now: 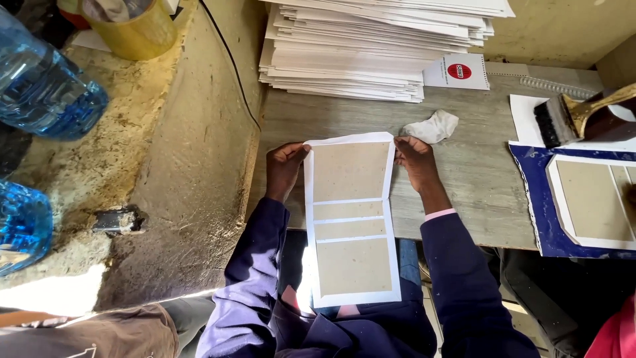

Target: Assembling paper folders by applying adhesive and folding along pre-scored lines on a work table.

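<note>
A grey wood-grain table (477, 179) fills the middle of the frame, beside a rough concrete ledge (192, 152) at left. A stack of white sheets (371, 46) sits at top centre. The left hand (283, 167) and right hand (415, 158), fingers curled closed, pinch the far corners of a white sheet with grey boards glued on (351, 222), lying at centre over the table's near edge. Both forearms reach forward, sleeves purple.

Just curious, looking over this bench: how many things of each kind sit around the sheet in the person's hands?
Held sheet with brown panels, left hand, right hand: 1
Paper stacks: 1
Water bottles: 2
Brushes: 1
Rags: 1
Tape rolls: 1
Total: 7
</note>
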